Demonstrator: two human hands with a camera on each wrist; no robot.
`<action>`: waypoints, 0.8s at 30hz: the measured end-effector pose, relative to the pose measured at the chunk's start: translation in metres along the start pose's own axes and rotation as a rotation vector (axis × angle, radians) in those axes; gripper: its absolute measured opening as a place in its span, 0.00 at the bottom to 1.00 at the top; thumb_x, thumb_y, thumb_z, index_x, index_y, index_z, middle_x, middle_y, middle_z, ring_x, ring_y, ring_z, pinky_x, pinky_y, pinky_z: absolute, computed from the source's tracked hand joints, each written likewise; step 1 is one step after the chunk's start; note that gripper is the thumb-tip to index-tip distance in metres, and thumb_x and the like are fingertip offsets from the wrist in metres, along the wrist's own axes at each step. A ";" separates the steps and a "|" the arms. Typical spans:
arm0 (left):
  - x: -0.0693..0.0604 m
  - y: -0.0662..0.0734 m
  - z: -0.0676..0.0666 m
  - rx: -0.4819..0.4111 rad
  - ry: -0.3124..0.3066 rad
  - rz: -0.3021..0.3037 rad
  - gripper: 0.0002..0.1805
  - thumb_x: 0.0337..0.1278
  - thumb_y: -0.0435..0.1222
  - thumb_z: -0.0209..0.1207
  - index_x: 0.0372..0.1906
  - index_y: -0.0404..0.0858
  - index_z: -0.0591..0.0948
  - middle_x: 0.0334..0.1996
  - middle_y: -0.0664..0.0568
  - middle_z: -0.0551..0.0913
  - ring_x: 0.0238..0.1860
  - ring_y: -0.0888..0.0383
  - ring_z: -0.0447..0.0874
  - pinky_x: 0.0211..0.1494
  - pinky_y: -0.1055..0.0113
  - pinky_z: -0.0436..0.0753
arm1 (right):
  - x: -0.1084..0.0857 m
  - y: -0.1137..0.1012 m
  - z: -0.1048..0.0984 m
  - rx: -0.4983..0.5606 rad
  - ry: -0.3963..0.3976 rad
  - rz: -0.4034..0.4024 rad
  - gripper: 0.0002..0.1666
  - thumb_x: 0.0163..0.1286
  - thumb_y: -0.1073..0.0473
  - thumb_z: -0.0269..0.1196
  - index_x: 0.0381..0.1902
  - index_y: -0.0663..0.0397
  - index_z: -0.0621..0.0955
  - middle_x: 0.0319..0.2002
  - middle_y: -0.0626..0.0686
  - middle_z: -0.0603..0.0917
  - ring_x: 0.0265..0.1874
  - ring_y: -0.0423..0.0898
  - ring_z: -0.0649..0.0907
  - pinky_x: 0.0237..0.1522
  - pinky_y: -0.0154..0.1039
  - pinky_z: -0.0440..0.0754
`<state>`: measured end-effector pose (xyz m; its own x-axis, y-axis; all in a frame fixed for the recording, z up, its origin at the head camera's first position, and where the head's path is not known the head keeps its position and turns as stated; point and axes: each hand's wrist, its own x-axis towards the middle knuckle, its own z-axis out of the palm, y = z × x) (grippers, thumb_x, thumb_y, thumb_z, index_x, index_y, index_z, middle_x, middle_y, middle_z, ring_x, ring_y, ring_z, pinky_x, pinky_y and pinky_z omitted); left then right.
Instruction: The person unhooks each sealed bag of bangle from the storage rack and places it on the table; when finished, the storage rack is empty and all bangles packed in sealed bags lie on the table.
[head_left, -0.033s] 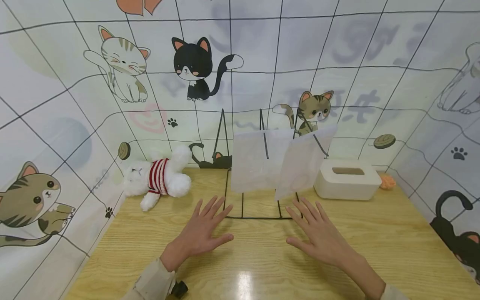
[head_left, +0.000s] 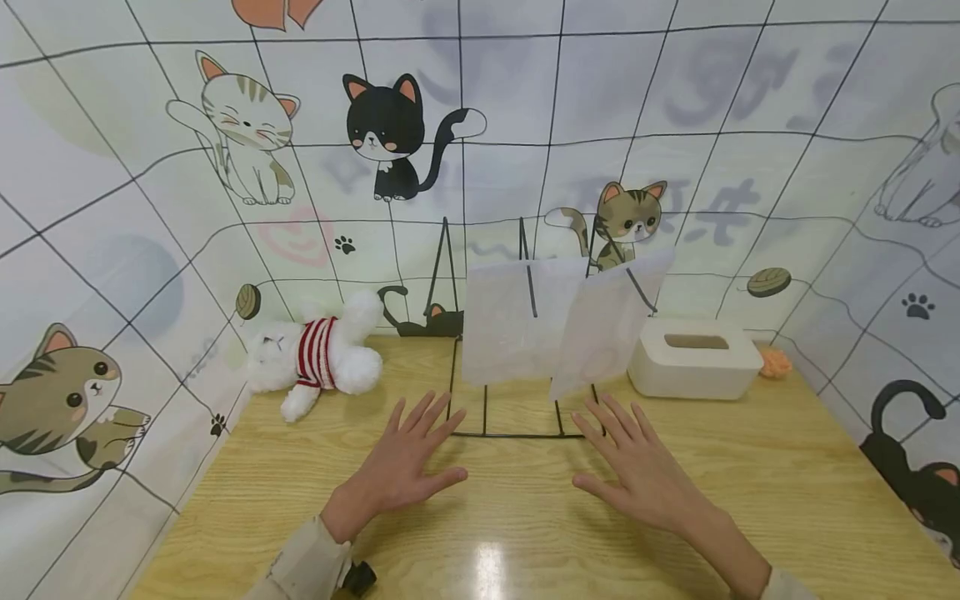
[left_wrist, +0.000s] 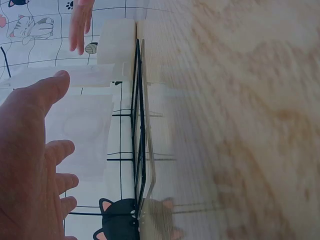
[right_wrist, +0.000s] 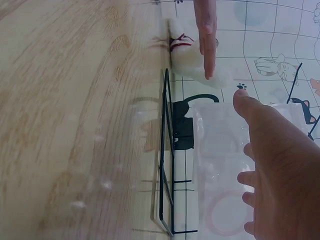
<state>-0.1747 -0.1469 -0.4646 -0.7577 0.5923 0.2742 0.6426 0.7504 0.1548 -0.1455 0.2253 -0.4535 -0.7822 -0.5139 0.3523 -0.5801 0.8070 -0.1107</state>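
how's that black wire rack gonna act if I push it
The black wire rack is probably light for its size, being mostly thin wire and open gaps. It may slide on the glossy wooden table before tipping forward, since it extends forward at the bottom. The translucent sheets hanging on it look thin, so they'd likely sway.

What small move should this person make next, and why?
Perhaps the right fingers should ease forward to the right-hand whitish sheet: it hangs askew on the black rack, and those fingers are spread, holding nothing, near the rack's front.
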 end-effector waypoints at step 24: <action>0.001 -0.003 0.007 -0.071 -0.022 -0.061 0.42 0.67 0.65 0.48 0.79 0.52 0.58 0.80 0.50 0.52 0.81 0.44 0.47 0.77 0.34 0.46 | 0.005 0.004 0.002 0.020 0.033 0.014 0.45 0.69 0.36 0.61 0.77 0.46 0.63 0.77 0.55 0.61 0.77 0.59 0.57 0.80 0.51 0.36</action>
<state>-0.1784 -0.1464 -0.4714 -0.7977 0.5526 0.2417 0.6008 0.7632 0.2380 -0.1518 0.2255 -0.4538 -0.7822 -0.4927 0.3814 -0.5742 0.8076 -0.1345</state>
